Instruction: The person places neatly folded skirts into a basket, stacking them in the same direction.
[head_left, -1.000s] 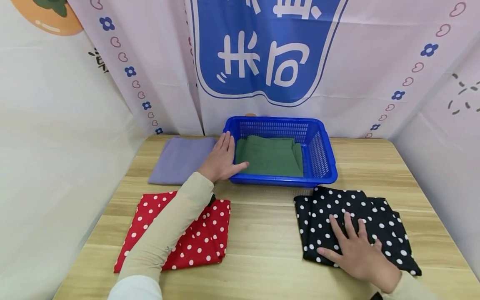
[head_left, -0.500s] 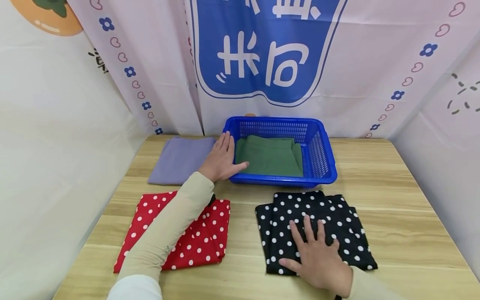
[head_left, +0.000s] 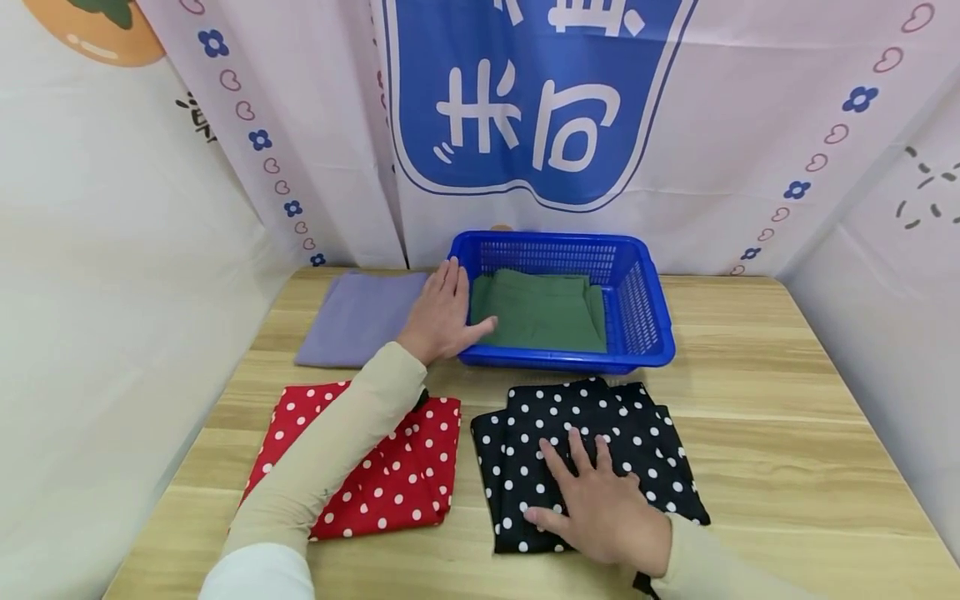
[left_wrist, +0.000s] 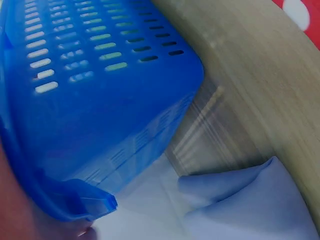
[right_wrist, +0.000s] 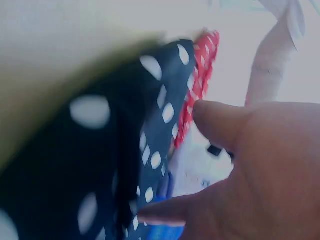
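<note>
1. Taking twelve o'clock as the back wall, I see the black polka-dot cloth (head_left: 536,454) between three and four o'clock on the wooden table (head_left: 772,383).
2. The right hand (head_left: 600,508) rests on that cloth, fingers spread toward eleven o'clock; I read it as released, gripping nothing.
3. At one o'clock I have the blue basket (head_left: 570,361), a folded green cloth (head_left: 540,312) inside toward its nine o'clock side.
4. The left hand (head_left: 441,312) lies along the basket's nine o'clock rim, fingers straight and thumb reaching over the edge; it is not clenched.
5. Its sleeved forearm (head_left: 337,458) crosses above the red polka-dot cloth (head_left: 412,467), between eight and nine o'clock.
6. I find the folded lavender cloth (head_left: 352,321) between ten and eleven, partly behind the left hand.
7. My right wrist view is blurred.
</note>
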